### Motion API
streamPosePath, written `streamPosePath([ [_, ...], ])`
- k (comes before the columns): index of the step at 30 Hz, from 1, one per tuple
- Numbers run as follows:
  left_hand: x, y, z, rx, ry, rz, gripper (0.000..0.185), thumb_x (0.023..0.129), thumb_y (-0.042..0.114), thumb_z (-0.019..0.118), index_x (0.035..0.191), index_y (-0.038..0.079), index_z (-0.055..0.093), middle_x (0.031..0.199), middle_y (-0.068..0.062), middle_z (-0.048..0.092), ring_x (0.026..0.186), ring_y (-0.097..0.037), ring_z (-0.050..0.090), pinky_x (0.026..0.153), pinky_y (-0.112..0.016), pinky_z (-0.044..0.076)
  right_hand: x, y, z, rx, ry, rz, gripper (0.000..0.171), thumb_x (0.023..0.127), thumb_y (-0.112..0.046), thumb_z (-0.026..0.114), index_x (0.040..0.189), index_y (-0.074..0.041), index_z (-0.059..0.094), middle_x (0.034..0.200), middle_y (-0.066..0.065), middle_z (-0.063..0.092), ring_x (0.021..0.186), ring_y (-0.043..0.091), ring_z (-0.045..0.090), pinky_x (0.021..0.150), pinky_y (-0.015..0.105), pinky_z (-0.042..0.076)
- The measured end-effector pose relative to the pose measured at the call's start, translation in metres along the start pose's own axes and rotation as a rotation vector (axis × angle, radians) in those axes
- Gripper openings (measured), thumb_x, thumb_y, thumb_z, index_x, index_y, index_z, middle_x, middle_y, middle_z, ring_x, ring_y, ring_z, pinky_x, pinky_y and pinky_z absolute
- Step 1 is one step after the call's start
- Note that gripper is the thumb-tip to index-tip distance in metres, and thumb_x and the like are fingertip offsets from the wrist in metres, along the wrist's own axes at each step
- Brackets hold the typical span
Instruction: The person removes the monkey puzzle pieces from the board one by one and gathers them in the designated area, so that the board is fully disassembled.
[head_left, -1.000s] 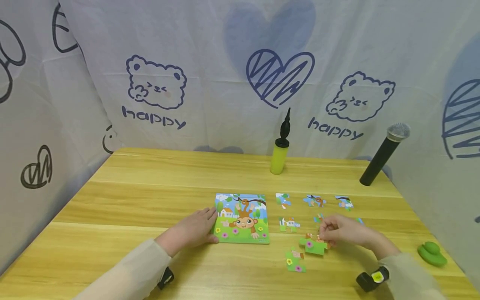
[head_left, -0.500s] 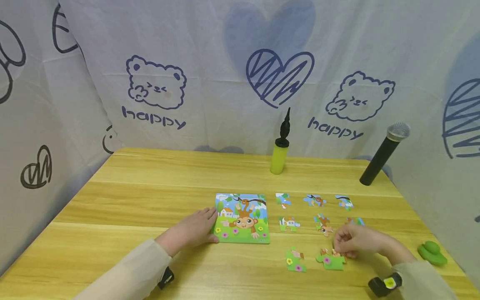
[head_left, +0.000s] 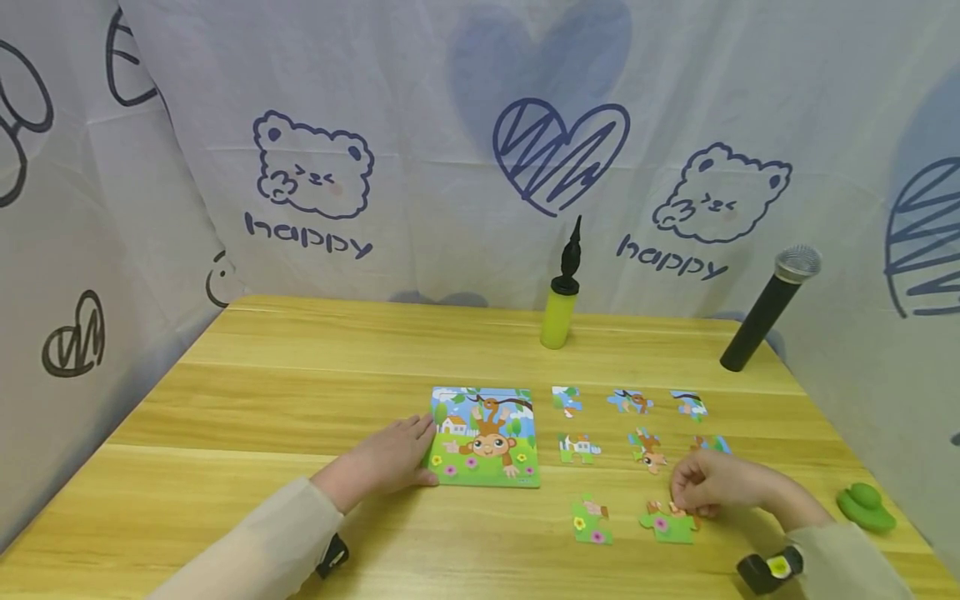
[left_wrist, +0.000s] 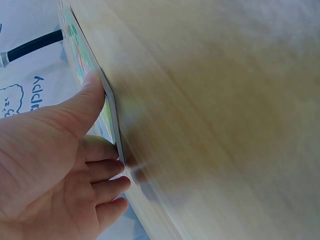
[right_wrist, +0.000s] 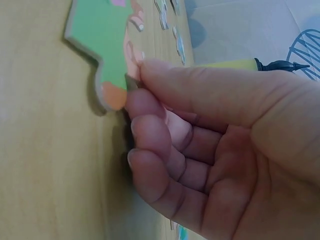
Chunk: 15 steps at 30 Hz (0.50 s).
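Observation:
My right hand (head_left: 701, 483) pinches a green jigsaw piece (head_left: 667, 527) with a pink flower between thumb and curled fingers. In the right wrist view the green piece (right_wrist: 102, 45) is low over the wood, gripped by its upper edge. To its left is a piece with a yellow flower (head_left: 588, 520); just above is the monkey-face piece (head_left: 648, 450). My left hand (head_left: 390, 457) rests at the left edge of a square monkey-picture puzzle board (head_left: 486, 433). In the left wrist view its thumb lies against the board's edge and the other fingers are loosely extended.
Other jigsaw pieces lie in rows right of the board, among them a house piece (head_left: 577, 447) and a branch piece (head_left: 688, 404). Behind stand a yellow hand pump (head_left: 557, 317) and a microphone (head_left: 765, 312). A green hat-shaped object (head_left: 865, 507) sits near the right edge.
The right hand has carried the pink-flower piece right and toward the near side, into the bottom row beside the yellow-flower piece, uncovering the monkey-face piece. The left hand has stayed put.

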<state>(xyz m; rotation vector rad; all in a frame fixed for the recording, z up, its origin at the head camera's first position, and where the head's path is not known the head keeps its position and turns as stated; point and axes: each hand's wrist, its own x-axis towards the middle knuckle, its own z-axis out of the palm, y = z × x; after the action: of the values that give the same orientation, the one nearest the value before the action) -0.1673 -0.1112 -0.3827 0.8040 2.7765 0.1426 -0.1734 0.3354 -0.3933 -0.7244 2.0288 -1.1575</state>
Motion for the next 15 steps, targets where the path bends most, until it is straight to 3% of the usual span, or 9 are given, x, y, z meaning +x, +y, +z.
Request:
streamPosePath([
  [10, 0.0021, -0.0025, 0.0032, 0.021, 0.001, 0.004, 0.076, 0.087, 0.041, 0.058, 0.136, -0.01, 0.033, 0.144, -0.023, 0.027, 0.131, -0.036, 0.027, 0.109, -0.042, 0.021, 0.0033, -0.0063, -0.0021, -0.104, 0.054, -0.038, 0.007, 0.084, 0.002, 0.056, 0.079, 0.003, 0.061, 0.059, 0.002, 0.054, 0.049, 0.003, 0.044, 0.047, 0.016, 0.037],
  [15, 0.0021, -0.0019, 0.0033, 0.028, 0.002, 0.005, 0.076, 0.086, 0.042, 0.058, 0.136, -0.01, 0.034, 0.144, -0.023, 0.028, 0.131, -0.035, 0.028, 0.109, -0.042, 0.022, 0.004, -0.0084, 0.0, -0.074, 0.03, -0.004, 0.008, 0.084, 0.001, 0.057, 0.079, 0.006, 0.06, 0.063, -0.002, 0.054, 0.051, 0.003, 0.043, 0.044, 0.015, 0.035],
])
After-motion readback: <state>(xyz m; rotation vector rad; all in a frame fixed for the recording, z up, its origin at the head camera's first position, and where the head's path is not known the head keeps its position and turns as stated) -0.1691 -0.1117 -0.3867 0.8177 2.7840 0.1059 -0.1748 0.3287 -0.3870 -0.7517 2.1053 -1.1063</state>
